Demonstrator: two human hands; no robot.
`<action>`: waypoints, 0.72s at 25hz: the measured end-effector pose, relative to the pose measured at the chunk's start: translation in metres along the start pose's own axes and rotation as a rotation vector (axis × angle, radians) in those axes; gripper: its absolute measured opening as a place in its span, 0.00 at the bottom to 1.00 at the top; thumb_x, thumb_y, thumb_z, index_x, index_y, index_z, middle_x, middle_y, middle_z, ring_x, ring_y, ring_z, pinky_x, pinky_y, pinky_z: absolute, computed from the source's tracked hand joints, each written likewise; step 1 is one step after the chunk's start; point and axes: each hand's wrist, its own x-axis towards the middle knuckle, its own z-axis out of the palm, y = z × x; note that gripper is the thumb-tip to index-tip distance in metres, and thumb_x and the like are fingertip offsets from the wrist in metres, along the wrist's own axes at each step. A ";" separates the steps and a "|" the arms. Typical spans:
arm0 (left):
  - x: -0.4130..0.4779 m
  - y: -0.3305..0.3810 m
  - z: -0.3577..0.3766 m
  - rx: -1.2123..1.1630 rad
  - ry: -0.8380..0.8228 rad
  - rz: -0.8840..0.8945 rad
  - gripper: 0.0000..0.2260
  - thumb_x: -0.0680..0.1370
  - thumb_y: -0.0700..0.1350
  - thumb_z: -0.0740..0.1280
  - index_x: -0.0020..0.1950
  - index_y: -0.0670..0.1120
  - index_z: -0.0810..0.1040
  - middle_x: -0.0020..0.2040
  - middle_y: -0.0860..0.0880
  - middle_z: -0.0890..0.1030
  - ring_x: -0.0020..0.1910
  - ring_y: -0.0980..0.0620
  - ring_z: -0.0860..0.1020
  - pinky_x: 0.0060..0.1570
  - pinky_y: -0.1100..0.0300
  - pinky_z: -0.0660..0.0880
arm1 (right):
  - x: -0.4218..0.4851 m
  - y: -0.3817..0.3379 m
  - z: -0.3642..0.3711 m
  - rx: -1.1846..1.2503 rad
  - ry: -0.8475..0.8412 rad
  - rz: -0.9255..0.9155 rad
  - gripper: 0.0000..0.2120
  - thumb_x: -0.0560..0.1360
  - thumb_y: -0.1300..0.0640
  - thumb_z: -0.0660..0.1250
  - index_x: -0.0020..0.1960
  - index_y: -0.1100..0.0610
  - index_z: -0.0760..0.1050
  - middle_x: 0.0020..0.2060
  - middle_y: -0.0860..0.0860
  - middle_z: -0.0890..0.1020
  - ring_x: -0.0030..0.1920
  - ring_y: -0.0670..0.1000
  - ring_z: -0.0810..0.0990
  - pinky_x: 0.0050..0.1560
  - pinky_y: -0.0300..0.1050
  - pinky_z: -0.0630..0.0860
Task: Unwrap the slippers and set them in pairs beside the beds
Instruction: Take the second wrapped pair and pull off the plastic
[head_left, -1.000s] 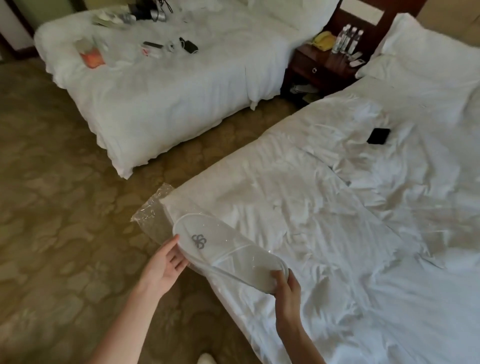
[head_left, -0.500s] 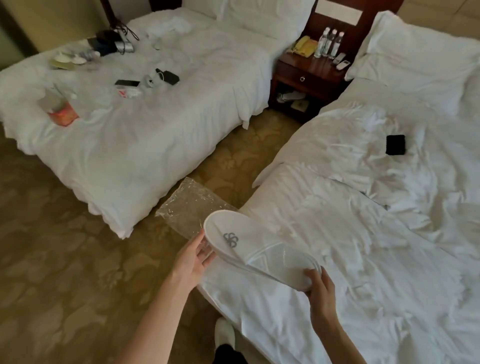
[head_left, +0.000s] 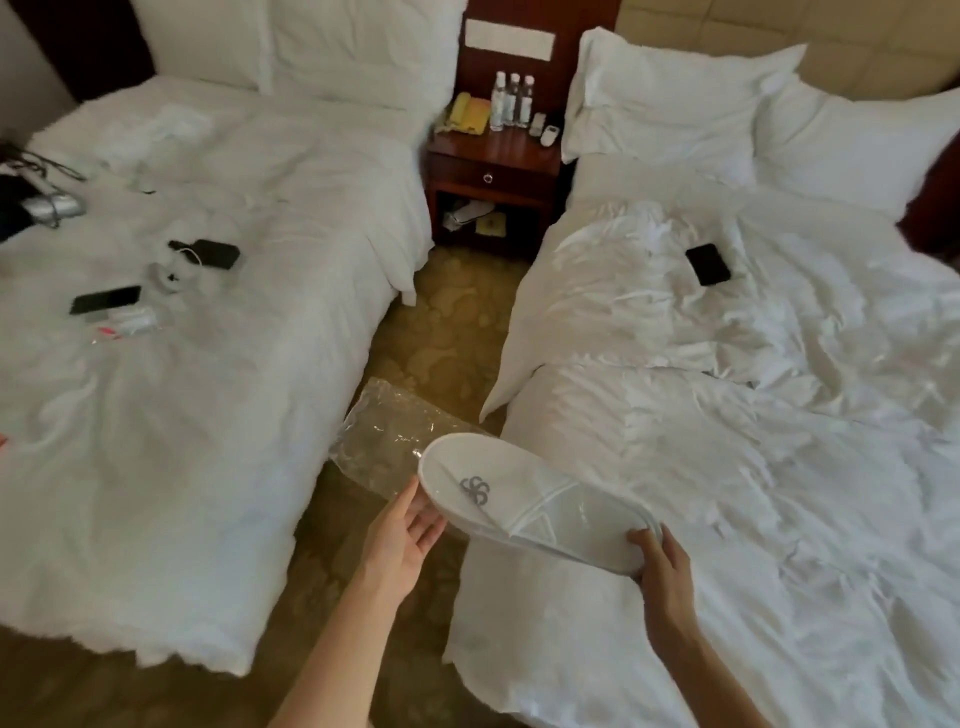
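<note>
nearest, the right hand (head_left: 662, 564) held the heel end of the slippers (head_left: 530, 504), its grip clenched on them with the thumb on top, just as a second before. the left hand (head_left: 402, 540) lay under the toe end with its grip released, fingers straight and touching the edge, no tighter than before. the pair, stacked flat with the grey logo up, had kept its place between the two hands over the left edge of the right bed (head_left: 727, 467), near its foot corner, toe end out over the carpet (head_left: 441, 322). the clear wrapper (head_left: 384, 436) still trailed loose past the toe, so it seemed nothing had been pulled free yet. what had changed was the view: it had swung from the foot of the left bed (head_left: 234, 389) up to the gap between the beds and the nightstand (head_left: 493, 161) at its far end. that suggested the person was sizing up where the pairs should go, with the unwrapping itself not yet done.
</note>
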 end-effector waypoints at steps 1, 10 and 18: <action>0.009 0.015 -0.003 0.017 -0.014 -0.021 0.13 0.77 0.53 0.66 0.57 0.47 0.79 0.58 0.45 0.82 0.58 0.45 0.79 0.61 0.47 0.72 | -0.004 0.001 0.015 0.016 0.045 0.020 0.09 0.78 0.63 0.62 0.48 0.55 0.80 0.42 0.54 0.81 0.43 0.55 0.77 0.38 0.48 0.75; 0.122 0.119 0.031 0.206 -0.079 -0.153 0.13 0.79 0.51 0.64 0.61 0.46 0.77 0.59 0.44 0.81 0.59 0.45 0.78 0.58 0.49 0.74 | 0.044 -0.013 0.111 0.123 0.266 0.069 0.11 0.78 0.65 0.61 0.45 0.53 0.80 0.35 0.46 0.82 0.39 0.49 0.79 0.37 0.45 0.77; 0.264 0.214 0.157 0.262 -0.119 -0.167 0.13 0.80 0.49 0.63 0.62 0.47 0.77 0.60 0.44 0.82 0.60 0.43 0.78 0.56 0.48 0.75 | 0.209 -0.076 0.166 0.195 0.334 0.116 0.11 0.77 0.64 0.62 0.43 0.54 0.81 0.37 0.50 0.81 0.40 0.51 0.77 0.37 0.43 0.76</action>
